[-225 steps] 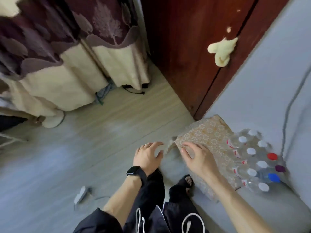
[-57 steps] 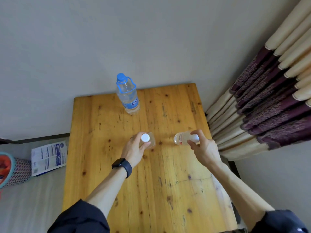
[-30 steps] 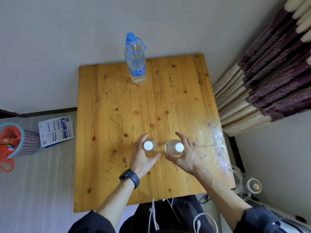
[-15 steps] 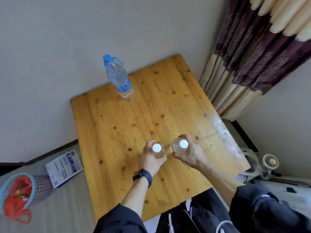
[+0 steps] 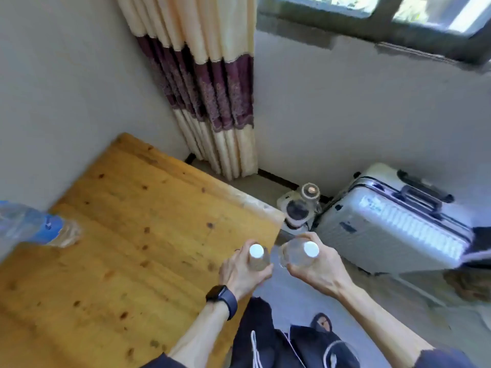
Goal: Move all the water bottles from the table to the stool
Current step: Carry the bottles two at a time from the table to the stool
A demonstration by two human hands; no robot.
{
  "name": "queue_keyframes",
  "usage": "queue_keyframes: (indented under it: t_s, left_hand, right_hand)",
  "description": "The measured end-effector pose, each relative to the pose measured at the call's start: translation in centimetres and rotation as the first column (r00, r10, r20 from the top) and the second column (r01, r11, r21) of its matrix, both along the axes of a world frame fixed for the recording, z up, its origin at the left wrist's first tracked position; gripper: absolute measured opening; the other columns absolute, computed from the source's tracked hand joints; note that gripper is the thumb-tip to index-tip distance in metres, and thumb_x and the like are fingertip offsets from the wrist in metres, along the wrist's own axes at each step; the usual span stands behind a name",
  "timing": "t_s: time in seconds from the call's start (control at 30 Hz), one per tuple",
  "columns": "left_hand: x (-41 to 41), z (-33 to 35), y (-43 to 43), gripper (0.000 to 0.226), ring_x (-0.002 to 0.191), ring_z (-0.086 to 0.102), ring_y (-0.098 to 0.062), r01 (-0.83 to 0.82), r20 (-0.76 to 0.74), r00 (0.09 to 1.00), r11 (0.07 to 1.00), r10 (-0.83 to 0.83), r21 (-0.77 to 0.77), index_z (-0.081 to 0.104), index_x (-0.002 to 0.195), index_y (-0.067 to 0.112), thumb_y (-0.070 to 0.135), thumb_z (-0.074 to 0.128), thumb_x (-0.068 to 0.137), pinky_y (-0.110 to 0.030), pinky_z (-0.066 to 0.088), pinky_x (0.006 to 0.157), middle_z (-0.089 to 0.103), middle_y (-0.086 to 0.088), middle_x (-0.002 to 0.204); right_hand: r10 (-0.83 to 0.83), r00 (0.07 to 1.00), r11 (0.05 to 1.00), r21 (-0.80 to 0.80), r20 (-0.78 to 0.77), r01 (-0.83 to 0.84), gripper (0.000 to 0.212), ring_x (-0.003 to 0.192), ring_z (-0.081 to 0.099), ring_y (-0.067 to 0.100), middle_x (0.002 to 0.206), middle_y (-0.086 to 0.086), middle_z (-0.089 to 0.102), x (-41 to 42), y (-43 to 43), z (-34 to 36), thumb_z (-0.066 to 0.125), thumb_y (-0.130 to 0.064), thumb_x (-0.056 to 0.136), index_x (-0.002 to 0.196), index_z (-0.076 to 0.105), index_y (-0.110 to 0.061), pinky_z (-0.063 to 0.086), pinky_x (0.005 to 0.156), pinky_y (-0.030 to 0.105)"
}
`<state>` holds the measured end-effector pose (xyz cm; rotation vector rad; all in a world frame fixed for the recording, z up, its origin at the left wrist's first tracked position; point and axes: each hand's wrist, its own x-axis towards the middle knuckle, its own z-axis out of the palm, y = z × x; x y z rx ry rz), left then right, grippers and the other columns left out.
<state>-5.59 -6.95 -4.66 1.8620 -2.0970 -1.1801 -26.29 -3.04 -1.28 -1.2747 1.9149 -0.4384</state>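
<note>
Bottle position, far left: a large bottle [image 5: 34, 229] with a blue label is standing on the wooden surface [image 5: 132, 235]. The frame edge is cutting it off and blur is smearing it, so I am not reading its cap. The surface is running diagonally from the wall toward the person. Past its far corner, a cream and maroon curtain [image 5: 212, 102] is hanging down to the floor [image 5: 289, 296].

Left grip [image 5: 241, 274]: I am seeing the fingers curling round the first small bottle [image 5: 257, 261], which is clear, with its white cap facing up at the camera. This grip is hovering at the right edge of the surface. A black watch [image 5: 221, 297] is sitting on the wrist.

Right grip [image 5: 316, 269]: the fingers and thumb are wrapping round the second small bottle [image 5: 292, 254], also clear and white-capped. This one is hanging just beyond the corner of the surface, above the floor. The two small bottles are sitting just beside each other; I cannot tell whether they are touching.

Further right, a small round device [image 5: 300, 208] is standing on the floor near the wall, too blurred for me to identify. A silver suitcase [image 5: 393, 221] is resting just beside it. A window [image 5: 398, 11] is showing along the top right.
</note>
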Motion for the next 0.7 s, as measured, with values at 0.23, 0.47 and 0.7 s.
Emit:
queue_keyframes:
  t_s: [0.23,0.47,0.7]
  left_hand:
    - [-17.1,3.5,3.4,0.061,0.112,0.059,-0.014,0.506,0.009,0.857,0.839,-0.515,-0.199,0.042,0.129,0.049,0.064,0.064,0.075,-0.028,0.047,0.085,0.058,0.017,0.129]
    - [-31.1,4.9,15.9,0.062,0.105,0.061,-0.016,0.778,0.089,0.620,0.595,-0.780,-0.204,0.035,0.126,0.051,0.070,0.060,0.073,-0.029,0.049,0.081,0.057,0.017,0.126]
    - [-45.0,6.8,28.1,0.056,0.095,0.062,-0.019,0.946,0.187,0.300,0.266,-0.935,-0.187,0.037,0.119,0.048,0.067,0.060,0.072,-0.030,0.049,0.077,0.064,0.012,0.102]
  right_hand:
    - [-0.397,0.915,0.915,-0.111,-0.075,0.388,0.061,0.083,0.061,0.016,0.091,-0.019,0.061,-12.5,13.8,2.1,0.077,-0.043,0.065,0.114,0.042,-0.044,0.041,0.068,0.023]
    - [-0.713,0.700,0.695,-0.169,-0.040,0.699,0.064,0.084,0.061,0.018,0.091,-0.019,0.065,-21.7,31.3,2.7,0.078,-0.044,0.061,0.115,0.044,-0.046,0.052,0.075,0.030]
    - [-0.883,0.440,0.465,-0.178,-0.164,0.867,0.063,0.087,0.065,0.026,0.091,-0.012,0.067,-27.6,46.6,3.8,0.073,-0.051,0.065,0.120,0.043,-0.045,0.051,0.071,0.033]
